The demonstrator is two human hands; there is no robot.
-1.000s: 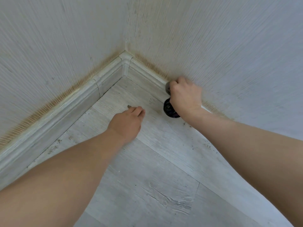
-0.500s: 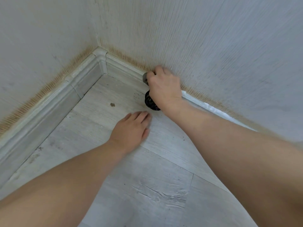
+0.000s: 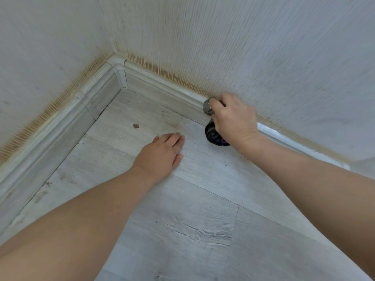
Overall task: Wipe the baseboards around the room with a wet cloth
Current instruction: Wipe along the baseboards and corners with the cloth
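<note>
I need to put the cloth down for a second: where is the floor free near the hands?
Bare floor lies between the two forearms, and between the left hand and the left baseboard. A small bit of debris lies nearer the corner. It is crowded where the right hand holds the dark cloth against the right baseboard.

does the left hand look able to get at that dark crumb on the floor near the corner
Probably yes: the left hand lies flat on the floor, and only bare floor shows between its fingers and the crumb.

Along the right baseboard (image 3: 162, 86), bare floor (image 3: 142, 110) runs open toward the corner piece (image 3: 119, 72); only grit specks and a small dark crumb (image 3: 135, 126) lie there
</note>
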